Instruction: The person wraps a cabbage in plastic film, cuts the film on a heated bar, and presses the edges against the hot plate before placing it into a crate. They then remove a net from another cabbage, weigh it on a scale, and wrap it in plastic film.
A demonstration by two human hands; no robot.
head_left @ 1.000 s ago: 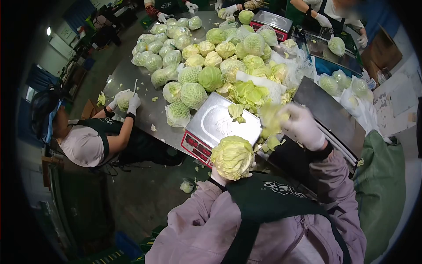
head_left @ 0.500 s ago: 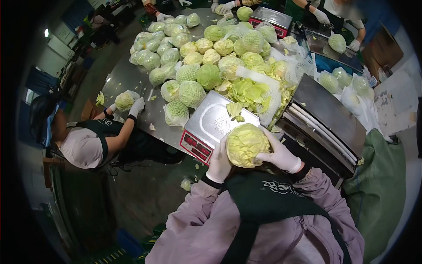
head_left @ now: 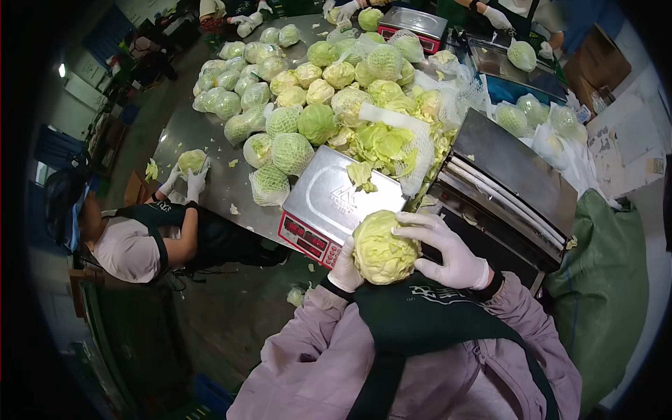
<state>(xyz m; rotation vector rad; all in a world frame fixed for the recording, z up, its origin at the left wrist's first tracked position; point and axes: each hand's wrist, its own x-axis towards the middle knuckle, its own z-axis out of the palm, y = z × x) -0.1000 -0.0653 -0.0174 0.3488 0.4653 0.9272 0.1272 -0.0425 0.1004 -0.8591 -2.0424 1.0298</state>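
A pale yellow-green cabbage [head_left: 385, 248] is held up close to my apron, in front of the scale. My gloved left hand [head_left: 346, 269] grips its left side. On the opposite side my gloved right hand [head_left: 451, 253] has its fingers over the top edge and its thumb lower down against the leaves. The silver scale [head_left: 325, 189], with a red lit display, stands on the metal table just beyond. A torn leaf [head_left: 361, 175] lies on the scale's far right corner.
Beyond the scale are piled cabbages, several in white nets [head_left: 292, 154] and others in clear wrap [head_left: 225, 104]. A wrapping machine [head_left: 500, 189] stands at right, with a green sack [head_left: 598, 301] beside it. At left a co-worker [head_left: 133, 245] holds a cabbage; others work at the far side.
The cabbage has come slightly down towards me and turned. My right hand's fingers have moved up over its top right. The co-worker's hands at left have shifted on their cabbage.
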